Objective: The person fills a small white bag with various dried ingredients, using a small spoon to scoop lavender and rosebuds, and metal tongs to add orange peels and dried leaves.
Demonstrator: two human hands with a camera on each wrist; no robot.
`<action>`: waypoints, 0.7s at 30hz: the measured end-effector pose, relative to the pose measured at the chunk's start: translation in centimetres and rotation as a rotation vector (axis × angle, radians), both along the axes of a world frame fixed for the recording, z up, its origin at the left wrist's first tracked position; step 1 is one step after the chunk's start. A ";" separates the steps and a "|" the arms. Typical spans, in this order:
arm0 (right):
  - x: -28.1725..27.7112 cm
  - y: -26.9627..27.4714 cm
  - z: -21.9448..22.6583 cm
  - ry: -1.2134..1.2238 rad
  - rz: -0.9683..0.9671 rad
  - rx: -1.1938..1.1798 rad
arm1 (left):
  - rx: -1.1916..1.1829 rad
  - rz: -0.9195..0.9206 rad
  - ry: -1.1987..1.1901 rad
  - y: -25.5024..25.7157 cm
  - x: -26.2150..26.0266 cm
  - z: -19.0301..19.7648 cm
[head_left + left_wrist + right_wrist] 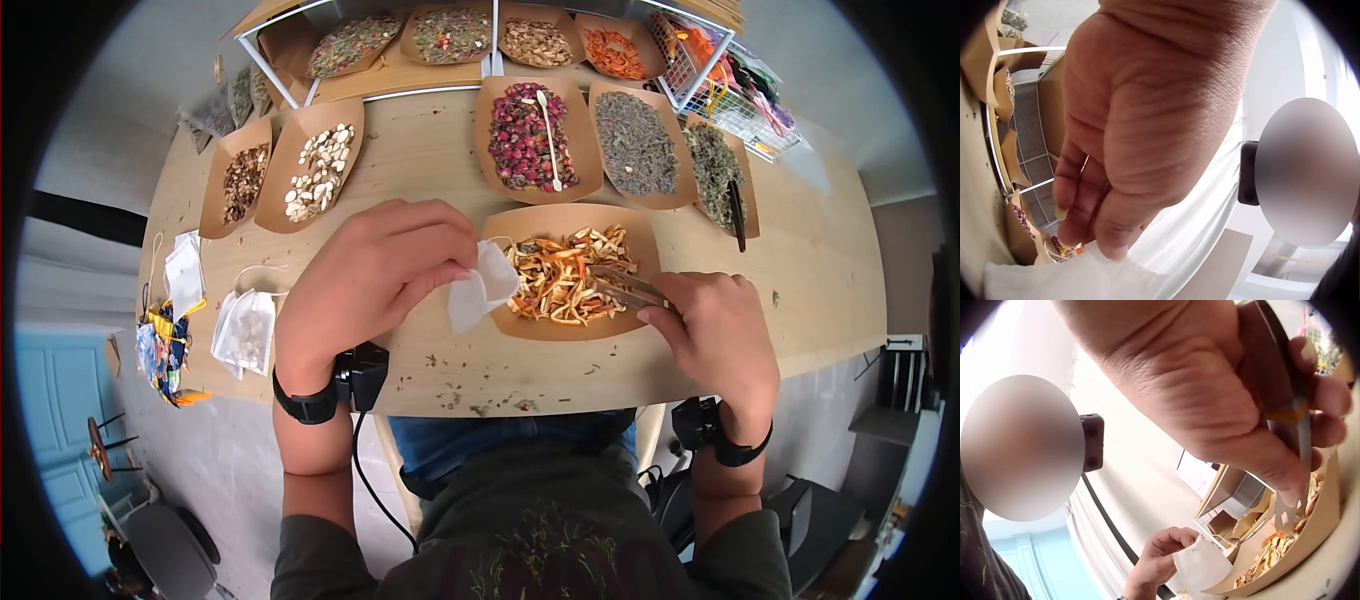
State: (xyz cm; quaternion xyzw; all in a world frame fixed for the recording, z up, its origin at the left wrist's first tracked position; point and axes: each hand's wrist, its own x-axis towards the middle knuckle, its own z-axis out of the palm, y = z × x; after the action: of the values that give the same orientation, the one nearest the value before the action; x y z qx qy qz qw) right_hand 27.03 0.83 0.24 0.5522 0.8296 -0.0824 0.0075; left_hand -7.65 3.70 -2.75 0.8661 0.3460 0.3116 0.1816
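My left hand (395, 265) pinches the edge of a small white filter bag (484, 288) between thumb and fingers, beside the left rim of a brown paper tray (640, 235). The bag (1202, 565) hangs from those fingertips in the right wrist view. Dried orange-peel strips (565, 285) lie heaped in the tray. With my right hand (722, 325) I grip metal tongs (628, 290), their tips down among the strips. Up close in the right wrist view, the tongs (1288, 515) show slotted ends and a dark handle.
Behind stand trays of rosebuds (515, 130) with a white spoon, grey-purple buds (635, 145), and green herbs (713, 170) with dark tongs. Sliced white pieces (320, 170) fill a tray at left. A filled bag (243, 330) lies front left. Shelf trays and a wire basket (745, 115) stand behind.
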 end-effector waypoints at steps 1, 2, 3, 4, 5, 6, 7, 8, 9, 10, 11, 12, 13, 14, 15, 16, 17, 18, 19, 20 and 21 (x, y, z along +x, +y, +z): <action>0.0 0.0 0.1 0.015 0.001 0.009 | 0.000 0.002 -0.001 0.0 -0.1 -0.1; 0.1 0.1 0.1 0.030 0.001 0.018 | 0.000 0.002 -0.004 0.0 -0.1 -0.1; 0.2 0.1 0.2 0.028 0.003 0.018 | 0.000 0.004 -0.006 0.0 -0.1 -0.1; 0.5 0.2 0.2 0.065 0.010 0.019 | 0.002 -0.001 0.002 0.0 -0.1 0.0; 0.7 0.2 0.2 0.103 0.017 0.019 | 0.003 -0.006 0.011 -0.1 0.0 0.1; 0.8 0.3 0.3 0.102 0.018 0.019 | 0.003 -0.005 0.010 -0.1 -0.1 0.1; 0.8 0.4 0.6 0.154 0.018 0.026 | 0.008 -0.010 0.009 -0.1 -0.1 0.1; 0.8 0.5 0.8 0.207 0.020 0.032 | 0.013 -0.014 0.008 -0.1 -0.1 0.2; 0.8 0.6 0.8 0.207 0.024 0.033 | 0.014 -0.010 0.008 -0.1 -0.1 0.2; 0.7 0.8 0.8 0.276 0.023 0.039 | 0.006 -0.012 0.009 -0.1 -0.1 0.2; 0.6 0.9 0.8 0.347 0.021 0.045 | -0.001 -0.014 0.012 -0.1 -0.1 0.2; 0.3 1.0 0.6 0.350 0.029 0.046 | 0.001 -0.006 0.015 -0.1 -0.1 0.3; -0.2 0.9 0.3 0.515 0.003 -0.031 | -0.003 -0.006 0.010 -0.1 -0.1 0.2; -0.7 0.8 0.1 0.679 -0.024 -0.113 | -0.007 -0.005 0.006 -0.2 -0.1 0.2; -1.4 0.7 0.1 0.684 -0.014 -0.114 | -0.006 0.004 0.012 -0.2 -0.1 0.1; -2.1 0.6 0.2 0.725 0.006 -0.150 | 0.000 0.000 0.005 -0.1 -0.1 0.0; -2.7 0.5 0.2 0.764 0.024 -0.186 | 0.005 -0.006 -0.002 -0.1 -0.1 0.0; -3.2 0.6 0.4 0.768 0.029 -0.188 | 0.005 -0.002 0.002 0.0 -0.1 -0.1; -3.6 0.6 0.6 0.729 0.069 -0.136 | 0.003 -0.007 0.002 0.0 -0.1 -0.1; -3.9 0.6 0.8 0.688 0.108 -0.082 | 0.002 -0.012 0.000 0.0 -0.1 -0.1; -4.2 0.7 1.0 0.690 0.111 -0.082 | 0.002 -0.010 0.001 0.0 -0.1 -0.1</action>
State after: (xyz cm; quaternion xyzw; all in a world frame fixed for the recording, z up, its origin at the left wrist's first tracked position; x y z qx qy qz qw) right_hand 22.84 1.48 1.25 0.4453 0.8080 -0.2969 -0.2464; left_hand -7.77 3.73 -2.81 0.8682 0.3416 0.3107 0.1818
